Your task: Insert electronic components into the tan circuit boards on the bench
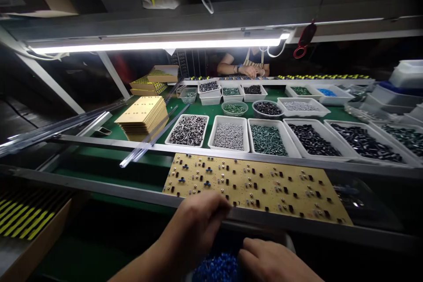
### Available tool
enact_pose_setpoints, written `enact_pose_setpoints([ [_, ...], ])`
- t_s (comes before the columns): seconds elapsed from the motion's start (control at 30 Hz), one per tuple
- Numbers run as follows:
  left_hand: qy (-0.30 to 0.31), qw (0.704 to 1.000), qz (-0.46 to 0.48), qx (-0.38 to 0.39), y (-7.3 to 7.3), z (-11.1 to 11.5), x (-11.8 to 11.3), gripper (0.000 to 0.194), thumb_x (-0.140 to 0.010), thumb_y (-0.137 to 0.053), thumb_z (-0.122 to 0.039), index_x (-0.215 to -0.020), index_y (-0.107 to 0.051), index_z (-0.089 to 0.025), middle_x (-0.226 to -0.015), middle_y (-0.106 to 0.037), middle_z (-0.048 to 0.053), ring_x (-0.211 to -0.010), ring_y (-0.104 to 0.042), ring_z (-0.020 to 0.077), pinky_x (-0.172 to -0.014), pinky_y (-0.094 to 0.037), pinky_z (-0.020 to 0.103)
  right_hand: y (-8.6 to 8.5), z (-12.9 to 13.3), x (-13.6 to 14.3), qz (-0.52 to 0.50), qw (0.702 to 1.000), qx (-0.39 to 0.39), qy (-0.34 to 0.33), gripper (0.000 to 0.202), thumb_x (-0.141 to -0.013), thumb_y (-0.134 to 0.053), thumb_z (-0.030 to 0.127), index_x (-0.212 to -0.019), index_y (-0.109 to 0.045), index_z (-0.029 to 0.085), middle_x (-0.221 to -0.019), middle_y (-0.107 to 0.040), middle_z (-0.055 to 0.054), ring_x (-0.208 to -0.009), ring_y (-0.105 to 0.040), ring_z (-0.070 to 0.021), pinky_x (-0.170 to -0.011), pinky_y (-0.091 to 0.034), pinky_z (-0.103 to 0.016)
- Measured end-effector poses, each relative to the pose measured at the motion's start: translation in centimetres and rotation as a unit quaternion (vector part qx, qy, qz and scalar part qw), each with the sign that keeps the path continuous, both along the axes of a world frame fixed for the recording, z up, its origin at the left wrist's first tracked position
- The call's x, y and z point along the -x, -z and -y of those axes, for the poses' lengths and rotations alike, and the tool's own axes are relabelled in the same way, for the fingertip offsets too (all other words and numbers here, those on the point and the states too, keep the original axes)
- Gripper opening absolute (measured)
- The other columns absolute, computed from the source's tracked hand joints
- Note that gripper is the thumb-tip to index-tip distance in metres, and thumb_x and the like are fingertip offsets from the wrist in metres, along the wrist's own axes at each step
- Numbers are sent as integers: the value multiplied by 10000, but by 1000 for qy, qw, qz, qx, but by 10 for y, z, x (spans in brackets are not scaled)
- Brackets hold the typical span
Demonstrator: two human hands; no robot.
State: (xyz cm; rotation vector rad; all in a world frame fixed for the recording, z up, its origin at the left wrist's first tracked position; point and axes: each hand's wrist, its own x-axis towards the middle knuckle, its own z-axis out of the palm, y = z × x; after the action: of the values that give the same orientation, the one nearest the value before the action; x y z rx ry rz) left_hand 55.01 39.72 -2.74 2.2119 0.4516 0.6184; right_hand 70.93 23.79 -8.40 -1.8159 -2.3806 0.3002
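A tan circuit board (pixel 244 180) with rows of small black, silver and a few blue parts lies across the metal rails. My left hand (pixel 201 220) is over the board's front edge, its fingers curled together; whatever is between them is hidden. Below it, a container of small blue parts (pixel 216 269) sits close to me. My right hand (pixel 264 257) is at the right side of that container, fingers bent inward and pressed together, and I cannot make out anything in them.
Behind the board stand white trays (pixel 244 134) of small components. A stack of bare boards (pixel 142 116) and clear plastic tubes (pixel 142 152) are at the left. Across the bench, a person's hands (pixel 251 71) work under the lamp (pixel 158 46). A carton (pixel 56 229) sits lower left.
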Motion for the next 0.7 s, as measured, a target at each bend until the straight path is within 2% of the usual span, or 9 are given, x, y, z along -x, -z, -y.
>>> enact_pose_setpoints([
  [0.1, -61, 994, 30, -81, -9, -23, -25, 109, -933, -643, -85, -918, -699, -178, -867, -718, 10, -810, -678, 171, -741, -492, 277, -4, -5, -1, -45, 999, 1, 6, 237, -800, -681, 42, -771, -529, 221, -748, -621, 42, -559, -546, -107, -467, -244, -268],
  [0.17, -87, 988, 36, -126, -11, -39, -41, 102, -922, -664, -80, -885, -702, -167, -860, -712, 18, -814, -671, 179, -750, -494, 292, -9, -5, -2, -128, 991, 22, 34, 231, -813, -665, 23, -779, -542, 216, -829, -633, 37, -639, -577, -92, -508, -302, -219],
  [0.3, -93, 985, 17, -144, -10, -60, -67, 91, -895, -697, -65, -867, -700, -151, -814, -722, 24, -736, -665, 181, -709, -498, 303, -11, 2, 0, -273, 958, 26, 78, 153, -858, -686, 92, -851, -627, 233, -1000, -647, 7, -841, -649, -125, -673, -425, -190],
  [0.47, -75, 982, -9, -172, -2, -62, -87, 101, -903, -673, -57, -844, -702, -134, -931, -713, 86, -914, -641, 248, -851, -502, 387, -5, 4, -1, -321, 942, -10, 100, 163, -868, -632, 72, -881, -682, 226, -907, -624, -3, -773, -625, -111, -666, -438, -187],
  [0.57, -69, 983, -28, -166, 1, -62, -92, 141, -914, -644, -53, -812, -695, -136, -953, -690, 84, -909, -629, 233, -864, -513, 380, -3, 3, -1, -339, 936, -30, 95, 241, -810, -597, 0, -886, -657, 220, -913, -644, 0, -795, -636, -111, -685, -443, -177],
  [0.7, -83, 983, -51, -157, 0, -62, -93, 130, -923, -628, -69, -826, -692, -127, -956, -664, 90, -907, -614, 236, -872, -515, 394, 0, 2, -1, -353, 931, -39, 85, 283, -785, -569, -23, -898, -633, 229, -913, -646, 9, -810, -643, -111, -698, -447, -171],
])
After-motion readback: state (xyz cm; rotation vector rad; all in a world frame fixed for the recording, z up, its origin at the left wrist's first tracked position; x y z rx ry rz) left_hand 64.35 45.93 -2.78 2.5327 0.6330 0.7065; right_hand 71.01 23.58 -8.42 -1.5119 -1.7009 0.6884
